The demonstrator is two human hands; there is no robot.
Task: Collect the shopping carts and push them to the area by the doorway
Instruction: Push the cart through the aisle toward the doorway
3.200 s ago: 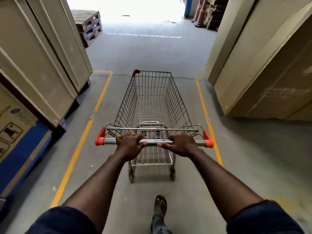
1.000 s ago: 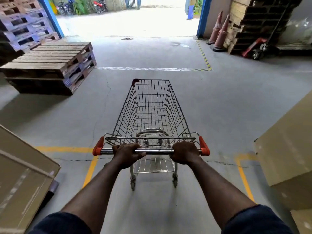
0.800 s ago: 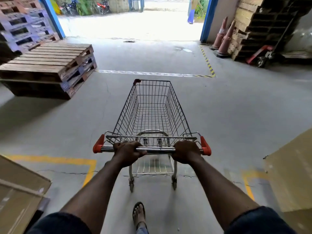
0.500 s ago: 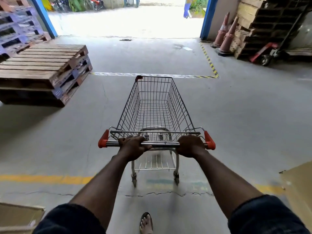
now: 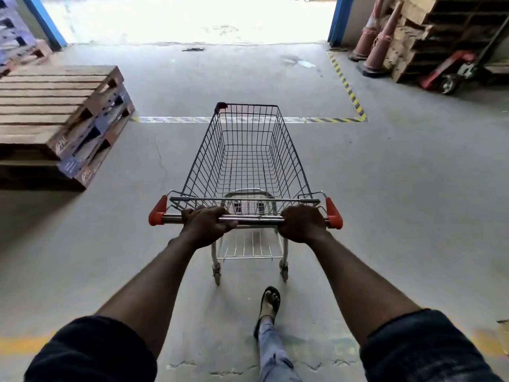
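Clamped round the chrome handle bar (image 5: 256, 218) of the empty grey wire shopping cart (image 5: 248, 161) with orange end caps: left grip (image 5: 205, 226) towards the left cap, right grip (image 5: 301, 223) just beside the right cap. Standing on the grey concrete floor (image 5: 399, 188) straight ahead of both, front end at the yellow-black striped line (image 5: 347, 88), near the bright doorway (image 5: 192, 17), with stacked wooden pallets (image 5: 55, 114) off left.
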